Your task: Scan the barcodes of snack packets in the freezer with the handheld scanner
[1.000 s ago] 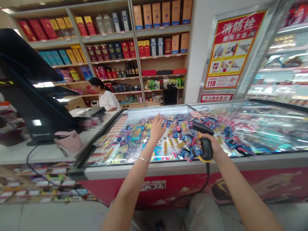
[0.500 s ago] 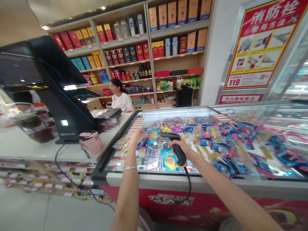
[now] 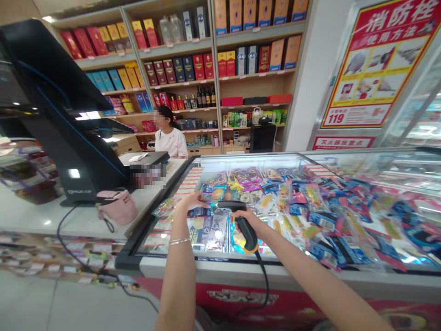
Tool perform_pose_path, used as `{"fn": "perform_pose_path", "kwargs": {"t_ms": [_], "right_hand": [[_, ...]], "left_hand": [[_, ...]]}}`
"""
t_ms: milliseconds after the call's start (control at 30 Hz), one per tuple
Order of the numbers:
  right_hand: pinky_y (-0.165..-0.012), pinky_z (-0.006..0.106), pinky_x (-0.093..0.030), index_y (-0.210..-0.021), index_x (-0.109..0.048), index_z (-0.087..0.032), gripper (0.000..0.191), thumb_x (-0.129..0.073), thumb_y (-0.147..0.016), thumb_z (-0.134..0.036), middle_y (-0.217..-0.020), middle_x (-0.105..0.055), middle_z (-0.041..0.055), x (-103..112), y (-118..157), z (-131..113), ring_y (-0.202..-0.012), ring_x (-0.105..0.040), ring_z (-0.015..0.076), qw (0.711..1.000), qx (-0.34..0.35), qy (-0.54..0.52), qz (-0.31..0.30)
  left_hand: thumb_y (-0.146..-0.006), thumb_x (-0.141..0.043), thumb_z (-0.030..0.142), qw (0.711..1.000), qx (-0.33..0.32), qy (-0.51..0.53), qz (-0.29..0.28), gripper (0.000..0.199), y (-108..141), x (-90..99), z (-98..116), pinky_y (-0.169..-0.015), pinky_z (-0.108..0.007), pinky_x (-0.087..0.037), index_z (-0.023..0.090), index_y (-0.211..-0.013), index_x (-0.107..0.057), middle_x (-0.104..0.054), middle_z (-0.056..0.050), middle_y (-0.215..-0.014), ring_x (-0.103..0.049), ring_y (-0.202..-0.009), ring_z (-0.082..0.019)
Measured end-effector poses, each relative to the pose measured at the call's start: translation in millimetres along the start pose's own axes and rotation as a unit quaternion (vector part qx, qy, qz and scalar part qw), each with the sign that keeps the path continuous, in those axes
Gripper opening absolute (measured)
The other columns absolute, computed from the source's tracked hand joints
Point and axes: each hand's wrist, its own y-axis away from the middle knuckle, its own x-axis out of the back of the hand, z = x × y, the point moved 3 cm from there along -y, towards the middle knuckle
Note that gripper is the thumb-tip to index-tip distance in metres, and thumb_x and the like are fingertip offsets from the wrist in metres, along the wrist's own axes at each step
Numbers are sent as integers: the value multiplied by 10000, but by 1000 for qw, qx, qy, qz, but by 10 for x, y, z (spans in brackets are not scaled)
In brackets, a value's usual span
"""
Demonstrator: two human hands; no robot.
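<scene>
A scanner in the right hand, above packets in a chest freezer.
The right hand [image 3: 251, 220] has its fingers wrapped around the grip of the black and yellow scanner [image 3: 245, 227], which is over the near left part of the freezer [image 3: 165, 267], its head towards the left hand [image 3: 193, 202]. A black cable [image 3: 263, 276] hangs from the grip down the freezer's red front. The left hand, with a bracelet [image 3: 179, 241] at the wrist, is left of the scanner, its fingers curved near the blue packets [image 3: 203, 211]; whether they grip anything I cannot tell. More colourful packets [image 3: 324, 220] spread to the right. On the left, a pink bag [image 3: 119, 207] stands on the counter [image 3: 48, 218] beside a black till [image 3: 74, 138]. Beyond, a person in a white top [image 3: 170, 140] is in front of shelves [image 3: 188, 84] of boxes.
</scene>
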Motion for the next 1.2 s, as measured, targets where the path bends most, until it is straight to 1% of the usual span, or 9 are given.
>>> {"fn": "perform_pose_path", "kwargs": {"t_ms": [100,233,367,500,633,767,967,1100,1200], "right_hand": [[-371,213,-441,-647,-594,-160,118,-636,-601,-261,-594,-644,24,-12,-9,-3,-414,-534,107,1000,2,0,-5],[-381,211,-449,-659,-598,-169,106,-639,-611,-254,-562,-631,16,-3,2,-13,-419,-539,112,1000,-8,-7,10],[-381,206,-447,-639,-604,-167,90,-629,-619,-251,-554,-630,19,3,10,-20,-404,-522,103,1000,-7,3,5],[-375,203,-438,-639,-605,-163,93,-614,-613,-252,-531,-626,18,-10,9,-24,-385,-512,99,1000,-2,14,-1],[-361,202,-419,-661,-604,-165,102,-610,-608,-252,-480,-606,10,-44,29,-47,-357,-498,101,1000,-13,22,-5],[-352,206,-410,-680,-595,-176,93,-605,-611,-239,-452,-592,1,-65,53,-82,-348,-498,109,1000,-19,20,-2],[-363,211,-412,-714,-572,-177,111,-602,-624,-235,-472,-594,-3,-65,85,-108,-356,-503,111,1000,-21,19,12],[-377,206,-418,-707,-570,-165,118,-593,-615,-234,-488,-595,-1,-55,81,-111,-366,-498,102,999,-15,26,23],[-377,205,-417,-657,-567,-165,93,-578,-607,-243,-456,-568,-5,-42,63,-97,-360,-485,98,999,-19,33,36]], "left_hand": [[-556,-699,505,1000,3,15,13,384,21,-24,-23,-604,-259,-376,230,-792,-576,-604,8,-737,-538,-700,-181],[-524,-720,504,999,18,27,13,445,14,-41,-40,-623,-261,-394,235,-857,-598,-643,-15,-837,-573,-757,-197],[-549,-695,540,999,23,14,-30,369,21,-56,-15,-596,-265,-371,232,-733,-607,-624,-4,-739,-560,-695,-191],[-588,-660,544,1000,-3,4,-30,333,68,-36,32,-588,-262,-351,229,-643,-567,-560,21,-649,-514,-638,-166],[-664,-588,494,999,-5,42,-30,260,120,-5,70,-610,-263,-373,235,-661,-559,-563,18,-656,-515,-663,-175],[-715,-531,444,995,-50,84,25,215,102,31,149,-653,-251,-393,232,-680,-529,-570,12,-695,-497,-706,-166],[-783,-449,414,977,-99,129,139,248,-23,-3,280,-618,-239,-364,203,-658,-412,-429,41,-626,-425,-642,-118],[-738,-496,393,961,-77,179,198,260,-66,-35,301,-551,-227,-353,200,-605,-384,-375,51,-566,-418,-582,-108],[-722,-508,412,954,-37,230,188,258,-67,-65,292,-483,-219,-363,205,-621,-391,-381,56,-565,-447,-540,-112]]}}
